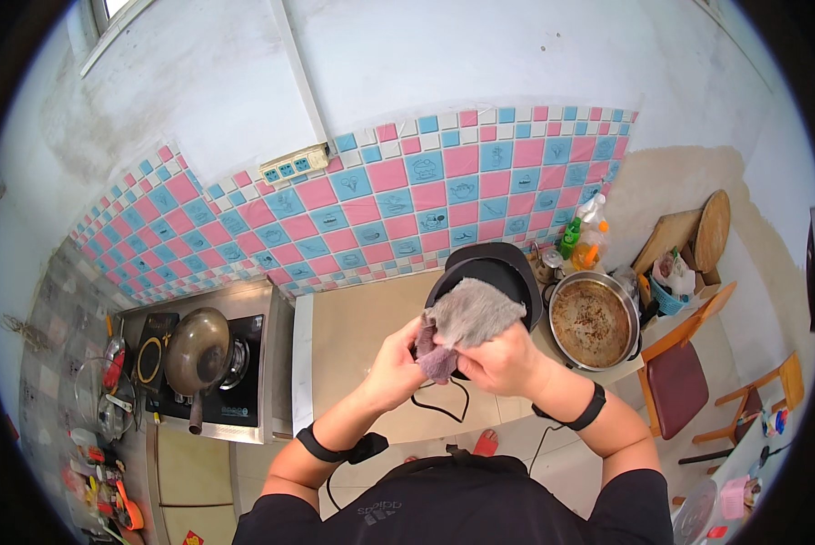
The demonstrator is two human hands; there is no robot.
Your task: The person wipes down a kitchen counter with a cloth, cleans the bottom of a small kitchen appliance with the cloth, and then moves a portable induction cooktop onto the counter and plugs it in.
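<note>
A black pan point(456, 274) is in front of me over the beige counter, tilted, with a larger black rounded body point(531, 289) seen behind its rim. My left hand point(395, 361) grips the pan's near left edge and a purplish fold of cloth. A grey-purple cloth point(479, 310) is bunched in my right hand point(504, 364), spread over the pan's inside and hiding much of it. A black cord point(465, 409) loops down below the pan at the counter's near edge. Whether pan and body are one piece, I cannot tell.
Right of the pan sits a wide stained metal pan point(594, 320), with bottles point(571, 238) behind it. On the left, a wok point(198, 351) rests on a gas stove point(244, 402). A wooden chair point(677, 388) stands at the right; a socket strip point(294, 165) is on the wall.
</note>
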